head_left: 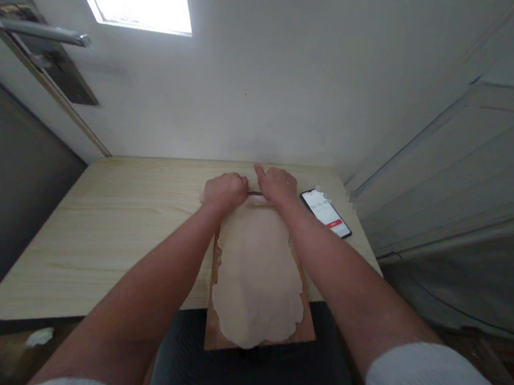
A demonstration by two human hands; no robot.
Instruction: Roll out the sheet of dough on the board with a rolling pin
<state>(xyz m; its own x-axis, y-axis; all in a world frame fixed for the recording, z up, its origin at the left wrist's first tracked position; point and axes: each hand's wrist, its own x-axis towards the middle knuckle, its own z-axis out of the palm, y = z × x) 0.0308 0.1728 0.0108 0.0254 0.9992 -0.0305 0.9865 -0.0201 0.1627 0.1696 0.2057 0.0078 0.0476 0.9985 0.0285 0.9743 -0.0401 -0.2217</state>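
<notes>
fingers of the left hand (225,191) curl into a tight fist and those of the right hand (280,187) fold down with one sticking up, both seemingly clamped on a thin dark rod (254,193) that shows only between them. they flank the far edge of the flat dough sheet (256,276), likely to press evenly; it lies on a wooden board (306,332) overhanging the near edge of the pale table (111,229), a phone (326,212) just right.

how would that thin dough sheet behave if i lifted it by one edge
Probably floppy: the dough sheet is rolled thin and lies flat on the board, so it would likely sag and drape. Its ragged near edge suggests it may tear if pulled. It looks matte, so perhaps more sticky than slippery.
</notes>
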